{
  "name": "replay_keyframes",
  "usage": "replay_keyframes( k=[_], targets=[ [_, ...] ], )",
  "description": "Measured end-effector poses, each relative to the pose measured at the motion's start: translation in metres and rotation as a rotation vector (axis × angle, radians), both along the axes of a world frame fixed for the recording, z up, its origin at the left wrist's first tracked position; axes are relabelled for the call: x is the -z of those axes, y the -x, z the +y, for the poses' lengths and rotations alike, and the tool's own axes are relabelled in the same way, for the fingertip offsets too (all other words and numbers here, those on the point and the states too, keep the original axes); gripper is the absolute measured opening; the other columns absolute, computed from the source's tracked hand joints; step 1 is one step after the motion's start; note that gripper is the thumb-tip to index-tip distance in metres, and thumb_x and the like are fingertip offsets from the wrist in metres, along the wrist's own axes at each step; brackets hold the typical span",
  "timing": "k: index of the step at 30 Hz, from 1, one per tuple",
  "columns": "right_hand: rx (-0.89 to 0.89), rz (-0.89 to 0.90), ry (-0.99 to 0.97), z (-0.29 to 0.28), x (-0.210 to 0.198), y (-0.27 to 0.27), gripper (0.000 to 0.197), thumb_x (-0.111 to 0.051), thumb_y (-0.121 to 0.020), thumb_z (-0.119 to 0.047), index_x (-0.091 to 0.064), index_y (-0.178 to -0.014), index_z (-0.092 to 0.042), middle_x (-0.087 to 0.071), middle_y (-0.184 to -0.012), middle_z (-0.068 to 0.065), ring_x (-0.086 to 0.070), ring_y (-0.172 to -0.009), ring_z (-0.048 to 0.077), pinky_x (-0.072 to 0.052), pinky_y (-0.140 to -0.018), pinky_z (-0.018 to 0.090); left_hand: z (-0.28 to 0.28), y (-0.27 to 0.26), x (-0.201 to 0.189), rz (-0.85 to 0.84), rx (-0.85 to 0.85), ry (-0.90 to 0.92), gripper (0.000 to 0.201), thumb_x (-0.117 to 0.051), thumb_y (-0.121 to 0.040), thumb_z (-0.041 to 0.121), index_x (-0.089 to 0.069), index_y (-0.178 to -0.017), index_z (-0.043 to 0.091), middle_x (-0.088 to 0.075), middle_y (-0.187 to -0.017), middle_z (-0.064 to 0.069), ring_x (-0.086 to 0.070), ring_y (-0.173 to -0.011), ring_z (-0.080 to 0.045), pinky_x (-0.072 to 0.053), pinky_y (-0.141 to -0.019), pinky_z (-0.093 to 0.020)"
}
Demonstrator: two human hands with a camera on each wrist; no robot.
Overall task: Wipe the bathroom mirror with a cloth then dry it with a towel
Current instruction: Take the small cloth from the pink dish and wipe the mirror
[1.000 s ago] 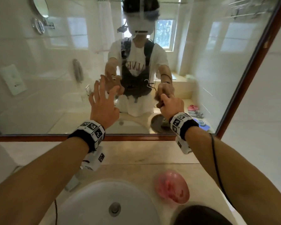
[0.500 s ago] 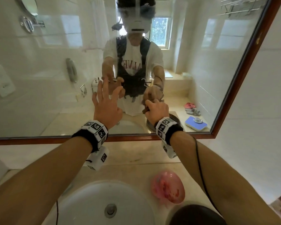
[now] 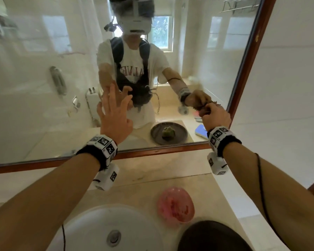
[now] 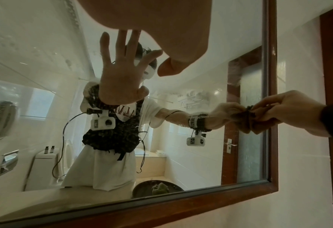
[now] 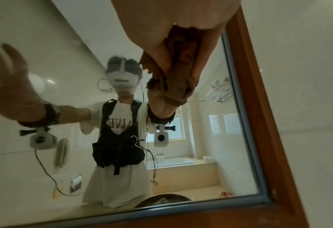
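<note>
Bunched brown cloth (image 5: 178, 80) against wood-framed mirror (image 3: 43, 78)

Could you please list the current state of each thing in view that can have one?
Left hand: fingers spread, at the mirror glass.
Right hand: grips the brown cloth.
Brown cloth: bunched, pressed against the glass near the right frame.
Mirror: hazy, streaked.
Sink: dry-looking, tap not visible.

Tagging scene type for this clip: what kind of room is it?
A bathroom, likely a hotel's. A wood-framed wall mirror hangs over a stone counter with a white basin; the glass reflects a toilet and a bathtub.
</note>
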State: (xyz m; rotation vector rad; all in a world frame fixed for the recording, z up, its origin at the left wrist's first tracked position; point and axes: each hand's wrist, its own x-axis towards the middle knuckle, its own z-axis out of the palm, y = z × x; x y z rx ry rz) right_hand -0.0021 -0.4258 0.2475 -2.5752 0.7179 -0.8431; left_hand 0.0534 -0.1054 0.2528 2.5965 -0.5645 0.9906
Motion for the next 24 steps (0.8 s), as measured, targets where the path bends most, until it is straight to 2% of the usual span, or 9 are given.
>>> replay_keyframes(
  k=[2,4,7,9,12,14,17,20,24],
  targets=[
    [-0.005,-0.017,-0.010,0.014,0.005,-0.002,0.033,-0.052,-0.087,-0.027,-0.064,-0.116,-0.019,-0.061,-0.114,0.014,-0.058,-0.100,0.037,-0.047,-0.084,0.039,0.002,0.001,0.003,0.003,-0.001,-0.005,0.081,-0.067,-0.072,0.013,-0.034,-0.145,0.028,0.003,-0.165,-0.015,0.001,-0.151,-0.037,-0.011,-0.117,-0.065],
    [-0.044,-0.021,0.008,0.034,0.011,-0.003,0.034,-0.052,-0.088,-0.034,-0.066,-0.115,-0.021,-0.061,-0.117,0.013,-0.059,-0.100,0.035,-0.047,-0.085,0.038,0.008,0.001,0.006,0.009,-0.007,-0.012,0.081,-0.066,-0.072,0.014,-0.035,-0.145,0.028,0.003,-0.165,-0.014,0.002,-0.151,-0.036,-0.010,-0.117,-0.064],
    [-0.117,0.054,0.014,0.072,0.017,-0.008,0.037,-0.054,-0.085,-0.023,-0.062,-0.121,-0.023,-0.056,-0.124,0.011,-0.057,-0.104,0.035,-0.045,-0.087,0.038,0.022,-0.001,0.009,0.015,-0.024,-0.013,0.081,-0.067,-0.073,0.016,-0.035,-0.146,0.028,0.003,-0.164,-0.015,0.002,-0.151,-0.037,-0.009,-0.117,-0.064],
    [-0.162,0.066,-0.021,0.103,0.015,-0.013,0.044,-0.055,-0.081,-0.013,-0.054,-0.124,-0.021,-0.057,-0.121,0.012,-0.056,-0.104,0.035,-0.044,-0.085,0.039,0.036,-0.001,0.009,0.017,-0.035,-0.013,0.081,-0.067,-0.073,0.016,-0.033,-0.146,0.028,0.003,-0.164,-0.015,0.003,-0.151,-0.037,-0.008,-0.118,-0.064],
    [-0.209,-0.070,-0.228,0.150,0.013,-0.020,0.051,-0.056,-0.080,-0.009,-0.041,-0.128,-0.018,-0.063,-0.113,0.014,-0.060,-0.098,0.037,-0.048,-0.082,0.042,0.065,-0.005,0.008,0.024,-0.060,-0.005,0.081,-0.066,-0.073,0.016,-0.032,-0.145,0.029,0.004,-0.164,-0.016,0.003,-0.151,-0.038,-0.009,-0.117,-0.065],
    [-0.225,-0.111,-0.292,0.180,0.016,-0.025,0.057,-0.058,-0.082,-0.011,-0.036,-0.134,-0.018,-0.065,-0.113,0.014,-0.062,-0.098,0.037,-0.051,-0.084,0.044,0.090,-0.009,0.011,0.018,-0.088,-0.005,0.083,-0.065,-0.071,0.015,-0.030,-0.145,0.030,0.003,-0.164,-0.019,0.002,-0.151,-0.040,-0.012,-0.116,-0.066],
    [-0.294,-0.074,-0.161,0.222,0.025,-0.031,0.052,-0.059,-0.085,-0.015,-0.039,-0.133,-0.019,-0.064,-0.111,0.011,-0.062,-0.096,0.034,-0.049,-0.080,0.040,0.130,-0.015,0.017,-0.004,-0.110,0.004,0.083,-0.065,-0.070,0.015,-0.031,-0.144,0.029,-0.001,-0.164,-0.020,-0.001,-0.151,-0.041,-0.015,-0.114,-0.066],
    [-0.383,-0.010,0.079,0.259,0.032,-0.043,0.033,-0.060,-0.089,-0.022,-0.051,-0.119,-0.014,-0.061,-0.109,0.010,-0.061,-0.091,0.032,-0.044,-0.070,0.036,0.162,-0.020,0.020,0.000,-0.127,0.007,0.085,-0.070,-0.069,0.016,-0.030,-0.143,0.029,0.000,-0.164,-0.020,-0.001,-0.151,-0.040,-0.014,-0.115,-0.065],
    [-0.567,0.017,0.340,0.311,0.039,-0.060,0.021,-0.070,-0.079,-0.018,-0.060,-0.095,-0.011,-0.061,-0.083,0.013,-0.059,-0.064,0.034,-0.038,-0.052,0.032,0.200,-0.026,0.024,0.003,-0.144,0.018,0.085,-0.068,-0.068,0.015,-0.031,-0.143,0.028,-0.002,-0.164,-0.021,-0.003,-0.150,-0.041,-0.016,-0.114,-0.066]
  ],
)
